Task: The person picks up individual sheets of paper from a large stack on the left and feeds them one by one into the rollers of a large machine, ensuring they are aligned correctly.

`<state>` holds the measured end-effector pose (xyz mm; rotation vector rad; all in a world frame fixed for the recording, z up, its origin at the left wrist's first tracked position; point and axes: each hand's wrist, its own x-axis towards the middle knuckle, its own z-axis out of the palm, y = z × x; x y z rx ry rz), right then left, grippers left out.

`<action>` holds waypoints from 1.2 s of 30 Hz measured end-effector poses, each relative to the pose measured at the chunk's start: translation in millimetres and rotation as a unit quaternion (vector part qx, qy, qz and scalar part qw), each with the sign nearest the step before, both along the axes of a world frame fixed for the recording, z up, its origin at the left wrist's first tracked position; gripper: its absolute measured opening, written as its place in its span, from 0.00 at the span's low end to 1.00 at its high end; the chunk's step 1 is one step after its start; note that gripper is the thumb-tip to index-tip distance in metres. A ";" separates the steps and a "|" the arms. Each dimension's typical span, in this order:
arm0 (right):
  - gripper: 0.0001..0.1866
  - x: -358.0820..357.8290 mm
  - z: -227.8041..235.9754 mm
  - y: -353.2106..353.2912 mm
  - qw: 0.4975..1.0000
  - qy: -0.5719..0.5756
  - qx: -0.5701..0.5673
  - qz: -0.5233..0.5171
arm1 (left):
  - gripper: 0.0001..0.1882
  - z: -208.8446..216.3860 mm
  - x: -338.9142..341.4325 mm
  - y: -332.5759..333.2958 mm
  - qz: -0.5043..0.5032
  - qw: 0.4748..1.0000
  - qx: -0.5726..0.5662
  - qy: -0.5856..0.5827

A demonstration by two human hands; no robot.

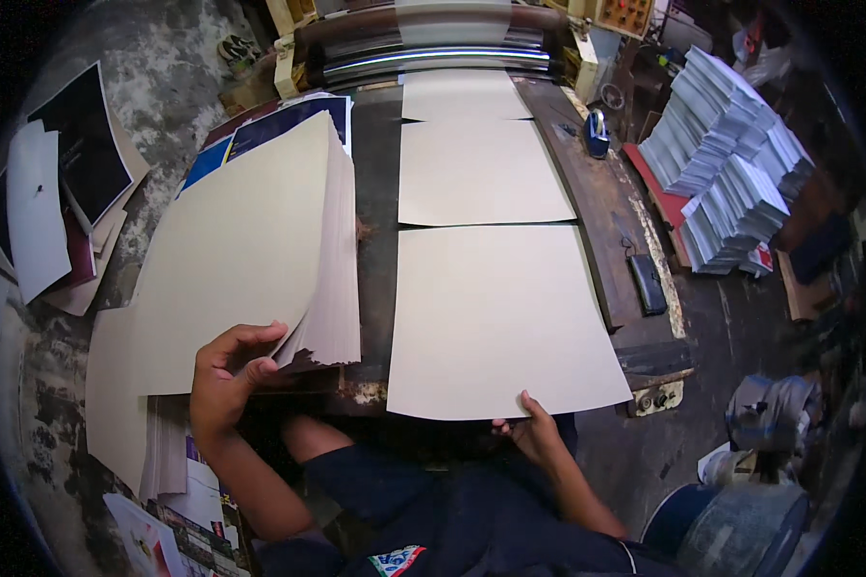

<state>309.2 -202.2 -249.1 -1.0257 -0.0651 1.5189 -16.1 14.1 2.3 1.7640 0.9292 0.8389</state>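
My left hand (229,377) has its fingers and thumb closed on the near right corner of the top sheet of a tall stack of cream cardboard sheets (236,221). That corner is lifted slightly, and the sheet edges below it fan apart. To the right, three cream sheets lie in a row leading away from me toward a roller machine (438,63). With the thumb on top and the fingers underneath, my right hand (534,431) grips the near edge of the nearest cardboard sheet (505,322). A middle sheet (481,173) and a far sheet (462,94) lie beyond it.
A dark guide bar (577,207) runs along the sheets' right side. Near it are a blue tape dispenser (597,135) and a black case (648,285). Stacks of white paper (717,135) stand far right, a blue drum (726,524) lower right. Printed sheets (82,159) lie left.
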 end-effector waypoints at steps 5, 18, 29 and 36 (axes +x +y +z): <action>0.29 11.9 -8.6 28.2 1.000 0.010 0.024 -0.014 | 0.16 -4.7 -16.6 8.4 0.147 0.986 -0.054 0.058; 0.29 17.4 -39.3 77.8 0.993 0.027 0.042 -0.108 | 0.14 -10.0 28.9 -26.9 0.224 0.935 0.259 -0.088; 0.33 -6.1 117.4 26.6 0.965 0.016 0.257 -0.052 | 0.05 25.6 60.9 -66.7 -0.204 0.916 0.342 0.053; 0.19 9.6 27.5 -0.3 0.996 0.024 0.086 0.014 | 0.25 10.9 30.0 -39.7 -0.002 0.912 0.387 0.133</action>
